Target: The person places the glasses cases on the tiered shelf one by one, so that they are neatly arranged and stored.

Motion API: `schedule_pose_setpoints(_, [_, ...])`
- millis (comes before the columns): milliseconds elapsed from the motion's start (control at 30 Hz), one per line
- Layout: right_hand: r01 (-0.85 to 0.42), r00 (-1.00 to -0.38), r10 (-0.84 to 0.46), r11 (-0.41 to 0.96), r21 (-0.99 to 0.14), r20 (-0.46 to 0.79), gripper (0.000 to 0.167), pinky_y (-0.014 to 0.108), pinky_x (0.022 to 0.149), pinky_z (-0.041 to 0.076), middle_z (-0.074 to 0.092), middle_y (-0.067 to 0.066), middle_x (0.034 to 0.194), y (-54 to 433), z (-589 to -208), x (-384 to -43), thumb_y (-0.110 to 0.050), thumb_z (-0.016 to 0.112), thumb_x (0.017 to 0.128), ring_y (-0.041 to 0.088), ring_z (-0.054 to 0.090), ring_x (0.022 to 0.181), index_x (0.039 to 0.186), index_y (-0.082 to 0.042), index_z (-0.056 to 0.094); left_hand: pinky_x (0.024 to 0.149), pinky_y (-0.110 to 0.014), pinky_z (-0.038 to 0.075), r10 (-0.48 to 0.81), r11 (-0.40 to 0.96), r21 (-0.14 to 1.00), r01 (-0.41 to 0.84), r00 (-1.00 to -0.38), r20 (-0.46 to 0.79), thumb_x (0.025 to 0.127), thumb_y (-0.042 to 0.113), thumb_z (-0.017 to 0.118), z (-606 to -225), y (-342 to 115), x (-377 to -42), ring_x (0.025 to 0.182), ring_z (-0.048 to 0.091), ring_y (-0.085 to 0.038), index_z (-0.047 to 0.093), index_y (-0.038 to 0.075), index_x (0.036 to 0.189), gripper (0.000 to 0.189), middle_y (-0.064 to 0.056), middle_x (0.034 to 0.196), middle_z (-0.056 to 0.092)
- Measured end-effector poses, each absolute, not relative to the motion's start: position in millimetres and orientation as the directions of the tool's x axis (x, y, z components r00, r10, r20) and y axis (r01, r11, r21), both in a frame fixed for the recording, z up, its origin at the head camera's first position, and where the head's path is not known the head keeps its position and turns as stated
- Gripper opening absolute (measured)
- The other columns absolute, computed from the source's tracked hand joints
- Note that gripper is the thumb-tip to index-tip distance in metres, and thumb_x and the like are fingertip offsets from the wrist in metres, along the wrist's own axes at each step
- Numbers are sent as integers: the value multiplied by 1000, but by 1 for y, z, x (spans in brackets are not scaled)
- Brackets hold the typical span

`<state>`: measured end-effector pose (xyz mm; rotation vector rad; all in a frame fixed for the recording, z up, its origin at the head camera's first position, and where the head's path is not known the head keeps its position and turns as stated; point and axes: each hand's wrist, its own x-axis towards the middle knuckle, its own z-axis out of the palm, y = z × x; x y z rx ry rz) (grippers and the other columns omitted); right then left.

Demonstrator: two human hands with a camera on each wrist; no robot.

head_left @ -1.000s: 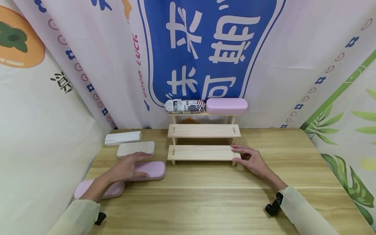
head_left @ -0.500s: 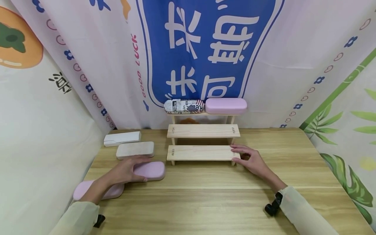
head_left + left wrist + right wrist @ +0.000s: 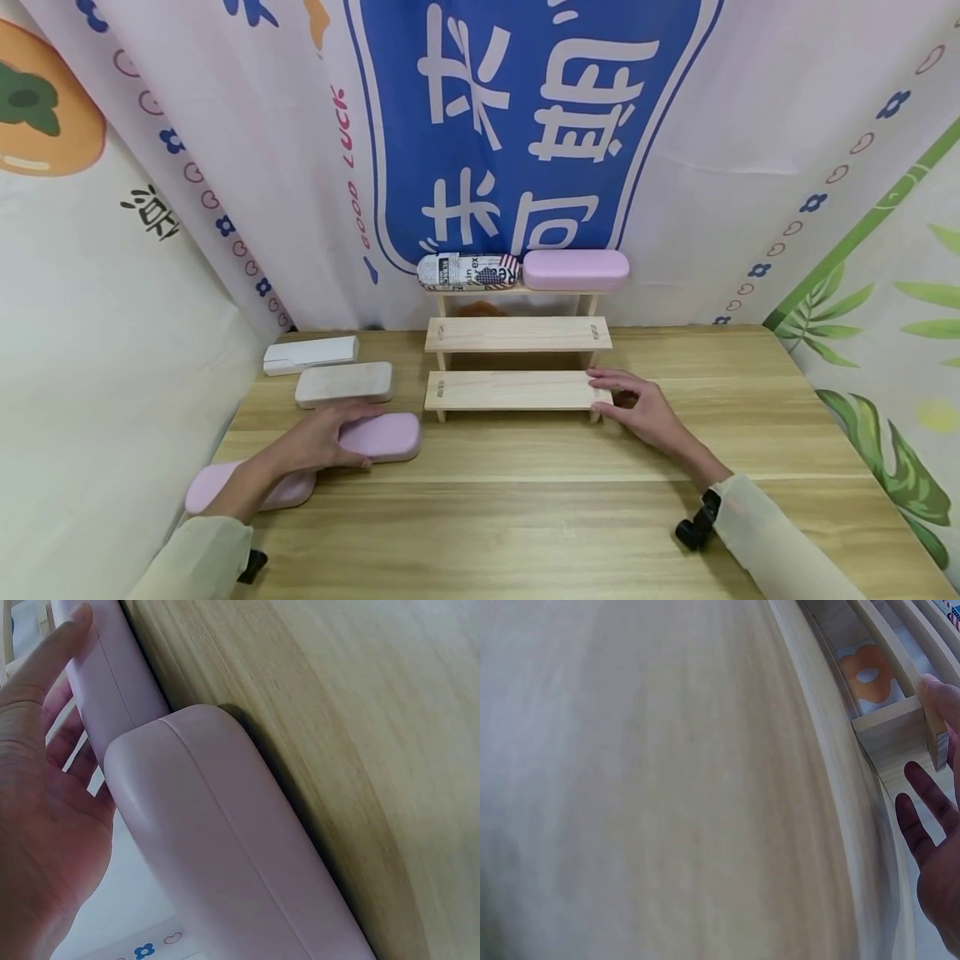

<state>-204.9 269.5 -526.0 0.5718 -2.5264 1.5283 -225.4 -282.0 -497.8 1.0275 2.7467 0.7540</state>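
Note:
My left hand [image 3: 322, 437] grips a lilac-pink glasses case [image 3: 386, 436] lying on the table, thumb along its near side and fingers at its far side. In the left wrist view, the thumb lies on the side of that pink case [image 3: 109, 664]. A second pink glasses case [image 3: 288, 490] rests under my left forearm, its end close to the first. My right hand [image 3: 641, 408] holds the right end of the lowest step of a three-tier wooden display stand [image 3: 510, 390]. The right wrist view has its thumb on the step's edge, with two other fingers spread below.
A newsprint-patterned glasses case [image 3: 468, 272] and a pink glasses case [image 3: 576, 270] sit side by side on the top tier. Left of the stand lie a white case [image 3: 311, 355] and a pale grey case [image 3: 343, 384]. A printed curtain [image 3: 712, 208] hangs behind the table [image 3: 540, 517].
My left thumb has moved from the case's top edge down onto its near side, and the fingers have drawn in around it. The right hand stays at the step's end.

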Motion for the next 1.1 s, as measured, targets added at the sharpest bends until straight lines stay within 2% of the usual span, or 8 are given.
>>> schedule_pose_setpoints(300, [-398,-915,-248,408,-822,319,36,28,103,53,66,11,145,265,-519,-200,-3,83,90,13,58,136,126,-3,76,109,-57,48,643,657,473,587,-764,55,74,32,98,-497,-282,-223,132,62,-38,66,4,141,79,-15,142,67])
schedule_pose_setpoints(433, [-395,-915,-252,412,-821,315,37,25,107,50,65,12,146,265,-519,-200,-3,83,90,17,57,138,126,-3,75,109,-57,49,642,658,473,586,-765,56,74,31,98,-497,-282,-223,132,62,-37,67,4,140,78,-14,141,68])
schedule_pose_setpoints(533, [-390,-918,-251,412,-824,308,37,33,109,51,65,12,146,264,-519,-200,-4,83,90,20,57,138,126,-3,75,109,-56,49,638,663,472,581,-769,50,74,32,98,-497,-282,-223,132,62,-37,67,6,141,78,-13,142,68])
schedule_pose_setpoints(600, [-386,-919,-250,414,-824,305,37,40,105,54,65,12,146,264,-518,-200,-5,83,90,19,57,137,126,-3,75,108,-56,50,634,667,473,576,-772,47,74,33,98,-498,-283,-222,131,63,-36,67,7,141,78,-13,142,68])
schedule_pose_setpoints(667, [-382,-921,-248,414,-826,301,37,43,103,56,65,11,147,264,-518,-199,-5,83,90,17,58,137,126,-3,75,108,-56,50,632,666,475,576,-773,50,74,33,98,-498,-283,-222,131,63,-36,67,7,141,78,-12,141,68])
schedule_pose_setpoints(867, [-386,-919,-248,413,-825,306,37,37,100,56,65,11,146,266,-519,-200,-4,83,90,12,58,135,126,-3,75,107,-56,51,633,654,478,587,-770,81,74,35,98,-500,-285,-222,129,64,-36,68,6,140,78,-11,139,70])
schedule_pose_setpoints(1000, [-392,-917,-249,410,-823,312,36,42,94,59,65,12,146,266,-519,-200,-4,83,90,9,58,134,126,-2,75,107,-57,50,628,644,488,590,-771,103,73,33,98,-499,-285,-222,130,63,-36,68,6,139,77,-10,140,70])
schedule_pose_setpoints(1100, [-397,-914,-252,409,-821,317,36,41,94,59,65,12,146,267,-518,-200,-4,82,91,9,58,134,126,-2,75,107,-55,51,616,642,507,575,-781,105,73,30,99,-496,-284,-222,131,63,-33,69,8,140,76,-8,141,69])
